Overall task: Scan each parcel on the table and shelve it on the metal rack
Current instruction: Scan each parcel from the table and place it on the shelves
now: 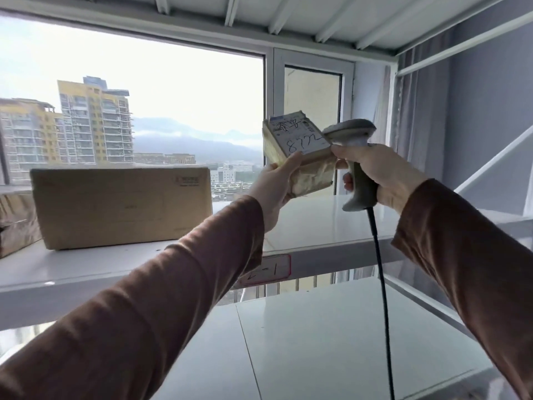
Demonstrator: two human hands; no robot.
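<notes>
In the head view, a small taped cardboard parcel (300, 157) is gripped from below by the left hand (274, 189), above the glossy white rack shelf (331, 223). The grey barcode scanner (353, 157) is clasped in the right hand (380, 174). The slick tape could let the parcel slip.

Three parcels (300, 157) (121, 206) (16, 223), one scanner (356, 166), two hands (274, 189) (377, 174).

Both arms in brown sleeves reach forward and up at chest height, the left hand (272, 187) cupped from below with its thumb pressed on top of what it holds, the right hand (375, 176) closed in a firm fist-like grip, knuckles outward, the two hands nearly touching.
</notes>
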